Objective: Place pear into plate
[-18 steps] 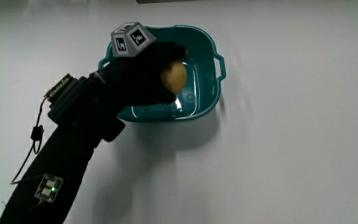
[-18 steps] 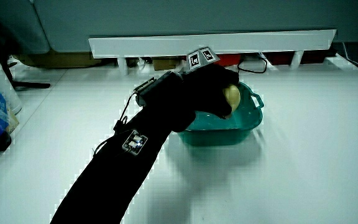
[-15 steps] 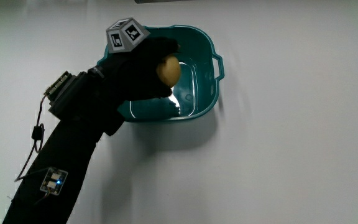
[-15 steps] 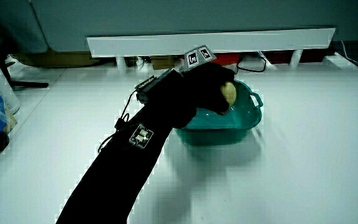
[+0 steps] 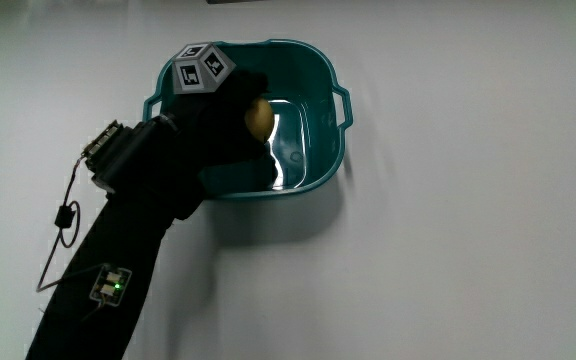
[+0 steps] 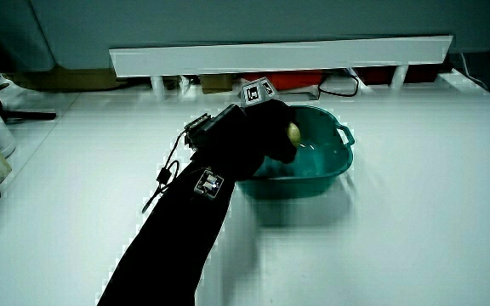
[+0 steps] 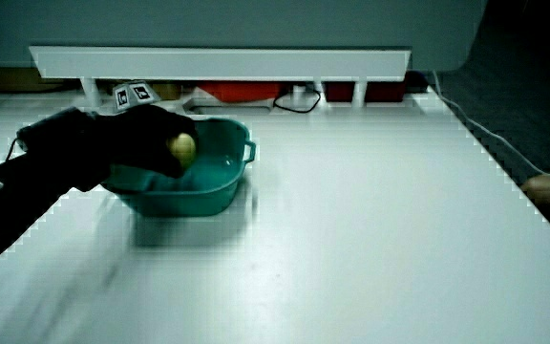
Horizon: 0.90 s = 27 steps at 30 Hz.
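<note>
Clearly, in the main view your hand (image 5: 223,120) was closed around the pear (image 5: 258,118), holding it over the teal plate (image 5: 318,75), a deep basin-like dish with handles on its rim; compared with half a second before, the hand and pear sat a little deeper over the plate's inside, nearer its middle. The patterned cube (image 5: 201,68) on the back of your glove stood over the plate's rim. In a side view your hand (image 6: 270,127) still gripped the pear (image 6: 293,133) above the plate (image 6: 330,161), with your forearm (image 6: 194,212) stretched across the white table (image 6: 415,212). In a side view the pear (image 7: 181,147) showed yellow against your glove, over the plate (image 7: 218,191), clear of its floor.
</note>
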Each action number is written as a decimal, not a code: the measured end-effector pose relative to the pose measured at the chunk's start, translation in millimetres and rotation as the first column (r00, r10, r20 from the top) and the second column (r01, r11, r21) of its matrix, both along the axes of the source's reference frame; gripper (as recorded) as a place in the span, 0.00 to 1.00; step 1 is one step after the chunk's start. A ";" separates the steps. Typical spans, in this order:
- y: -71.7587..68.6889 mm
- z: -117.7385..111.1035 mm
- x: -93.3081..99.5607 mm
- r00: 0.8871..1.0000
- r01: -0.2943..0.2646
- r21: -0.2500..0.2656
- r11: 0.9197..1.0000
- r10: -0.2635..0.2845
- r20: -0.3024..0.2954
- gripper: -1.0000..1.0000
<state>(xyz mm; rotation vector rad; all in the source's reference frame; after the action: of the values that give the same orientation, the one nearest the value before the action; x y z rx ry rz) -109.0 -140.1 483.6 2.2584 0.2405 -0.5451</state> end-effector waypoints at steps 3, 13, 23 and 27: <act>1.6 4.2 5.7 1.000 -0.012 -0.012 1.000 0.013 0.028 0.50; 6.4 34.0 -9.0 0.999 -0.001 -0.055 0.998 0.003 0.032 0.50; 10.5 30.6 -10.2 0.999 0.034 -0.071 0.997 -0.033 0.025 0.50; 9.9 34.1 -13.5 0.999 0.047 -0.089 0.995 -0.046 0.014 0.50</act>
<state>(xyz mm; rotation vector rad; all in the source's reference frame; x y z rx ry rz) -122.5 -130.2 517.6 2.1841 0.1542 -0.5563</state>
